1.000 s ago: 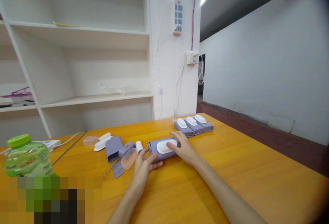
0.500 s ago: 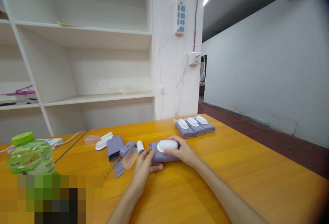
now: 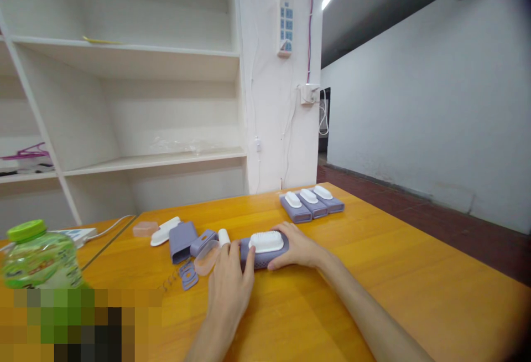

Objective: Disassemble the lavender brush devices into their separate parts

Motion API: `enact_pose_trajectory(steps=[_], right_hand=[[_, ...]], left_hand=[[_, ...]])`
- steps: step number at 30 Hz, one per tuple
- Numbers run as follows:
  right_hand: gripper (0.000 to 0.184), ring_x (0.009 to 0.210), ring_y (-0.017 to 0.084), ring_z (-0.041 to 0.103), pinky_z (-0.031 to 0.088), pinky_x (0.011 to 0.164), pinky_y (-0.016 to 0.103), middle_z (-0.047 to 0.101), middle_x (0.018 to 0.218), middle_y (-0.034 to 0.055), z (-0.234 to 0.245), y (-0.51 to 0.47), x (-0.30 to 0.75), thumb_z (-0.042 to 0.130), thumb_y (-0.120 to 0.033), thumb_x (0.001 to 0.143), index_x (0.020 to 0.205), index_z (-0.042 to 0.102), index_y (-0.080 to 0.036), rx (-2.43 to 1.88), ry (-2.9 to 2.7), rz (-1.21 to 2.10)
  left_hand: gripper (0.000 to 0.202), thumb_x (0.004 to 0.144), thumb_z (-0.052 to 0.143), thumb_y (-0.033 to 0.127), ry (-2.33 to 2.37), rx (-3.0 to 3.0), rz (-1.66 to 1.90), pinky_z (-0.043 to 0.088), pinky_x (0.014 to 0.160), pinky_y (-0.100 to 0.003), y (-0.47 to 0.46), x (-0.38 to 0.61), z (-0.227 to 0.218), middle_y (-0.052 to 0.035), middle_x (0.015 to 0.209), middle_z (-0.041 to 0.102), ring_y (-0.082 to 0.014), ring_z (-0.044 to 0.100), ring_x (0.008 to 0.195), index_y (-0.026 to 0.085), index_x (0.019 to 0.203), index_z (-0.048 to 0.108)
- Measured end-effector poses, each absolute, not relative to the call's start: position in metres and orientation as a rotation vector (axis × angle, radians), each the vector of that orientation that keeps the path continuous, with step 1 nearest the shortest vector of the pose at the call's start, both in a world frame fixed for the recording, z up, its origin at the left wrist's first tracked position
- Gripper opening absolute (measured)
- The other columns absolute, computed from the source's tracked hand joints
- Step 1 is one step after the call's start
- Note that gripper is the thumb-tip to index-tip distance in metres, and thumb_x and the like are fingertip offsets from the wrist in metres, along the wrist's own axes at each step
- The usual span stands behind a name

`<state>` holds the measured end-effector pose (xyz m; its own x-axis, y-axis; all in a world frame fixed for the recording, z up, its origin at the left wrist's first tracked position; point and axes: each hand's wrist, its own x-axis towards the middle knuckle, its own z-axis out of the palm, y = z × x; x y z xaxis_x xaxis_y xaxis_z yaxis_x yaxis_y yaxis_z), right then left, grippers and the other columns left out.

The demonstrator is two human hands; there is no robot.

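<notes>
Head view: left hand (image 3: 229, 279) and right hand (image 3: 301, 247) grip opposite ends of white-topped purple case (image 3: 261, 261), short of far edge of table (image 3: 394, 262); clear cap (image 3: 207, 260), spring (image 3: 168, 283), sleeve (image 3: 182, 239) lie left, three similar cases (image 3: 318, 210) near far-right corner.

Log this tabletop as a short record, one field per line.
Left hand: at the left end of a purple plastic case
Right hand: grip around the case's right end
Case top: white oval bristled piece, upward
Left of case: white cylinder, hollow purple rectangular sleeve, translucent rounded cup, metal coil spring
Far side: three purple cases in a row, each with white oval top
Far left: green-lidded transparent bottle
</notes>
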<state>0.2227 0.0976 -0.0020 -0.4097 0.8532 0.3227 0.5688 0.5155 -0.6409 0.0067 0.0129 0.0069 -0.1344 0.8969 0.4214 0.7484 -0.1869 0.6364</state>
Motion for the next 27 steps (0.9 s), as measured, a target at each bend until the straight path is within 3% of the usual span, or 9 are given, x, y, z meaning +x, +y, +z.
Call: enact_pose_trajectory(steps=[3,7,12,14,18,23,27], right_hand=[[0.081,0.099,0.027,0.056,0.046,0.087,0.039,0.06,0.108,0.0056,-0.001,0.098,0.229,0.091,-0.06,0.044,0.109,0.064,-0.019,-1.229,-2.191,0.528],[0.077,0.087,0.023,0.06,0.049,0.073,0.033,0.062,0.102,0.0035,0.006,0.091,0.221,0.09,-0.053,0.052,0.112,0.056,-0.019,-1.132,-2.128,0.543],[0.064,0.108,0.026,0.055,0.045,0.094,0.038,0.057,0.116,0.0069,0.022,0.075,0.199,0.083,-0.021,0.063,0.12,0.052,-0.02,-0.975,-2.127,0.251],[0.063,0.11,0.028,0.054,0.045,0.095,0.04,0.057,0.118,0.0085,0.025,0.07,0.19,0.078,-0.017,0.066,0.123,0.051,-0.02,-0.933,-2.164,0.065],[0.062,0.112,0.031,0.054,0.047,0.094,0.044,0.056,0.121,0.0114,0.023,0.067,0.181,0.078,-0.024,0.073,0.127,0.048,-0.019,-0.939,-2.204,-0.139],[0.065,0.113,0.032,0.054,0.047,0.095,0.046,0.056,0.122,0.012,0.018,0.068,0.181,0.081,-0.03,0.073,0.128,0.048,-0.018,-0.988,-2.197,-0.186],[0.066,0.113,0.031,0.054,0.047,0.096,0.045,0.056,0.122,0.0119,0.018,0.068,0.18,0.081,-0.031,0.073,0.129,0.048,-0.018,-0.987,-2.207,-0.184]], left_hand=[[0.035,0.097,0.043,0.044,1.844,2.157,1.235,0.048,0.095,-0.048,0.014,0.007,0.002,-0.013,0.114,0.061,-0.032,0.061,0.109,0.019,0.115,0.06],[0.039,0.095,0.052,0.039,1.663,2.32,1.325,0.045,0.103,-0.049,0.019,0.007,-0.006,-0.0121,0.129,0.057,-0.0298,0.054,0.123,0.022,0.13,0.051],[0.061,0.091,0.06,0.031,1.618,2.472,1.37,0.034,0.114,-0.053,0.026,0.001,-0.007,-0.0113,0.148,0.046,-0.0311,0.04,0.139,0.026,0.147,0.035],[0.059,0.09,0.06,0.024,1.629,2.537,1.339,0.035,0.113,-0.053,0.028,-0.003,-0.006,-0.0099,0.149,0.046,-0.0308,0.041,0.139,0.028,0.145,0.038],[0.046,0.088,0.058,0.013,1.703,2.6,1.281,0.043,0.103,-0.05,0.027,-0.008,-0.001,-0.0096,0.138,0.054,-0.0306,0.05,0.126,0.025,0.132,0.053],[0.032,0.089,0.059,0.013,1.766,2.643,1.243,0.047,0.094,-0.045,0.023,-0.007,0.004,-0.0083,0.125,0.061,-0.0283,0.057,0.112,0.022,0.12,0.06],[0.026,0.09,0.06,0.014,1.775,2.706,1.227,0.045,0.095,-0.045,0.022,-0.01,0.008,-0.0055,0.119,0.065,-0.0271,0.057,0.109,0.024,0.114,0.062]])
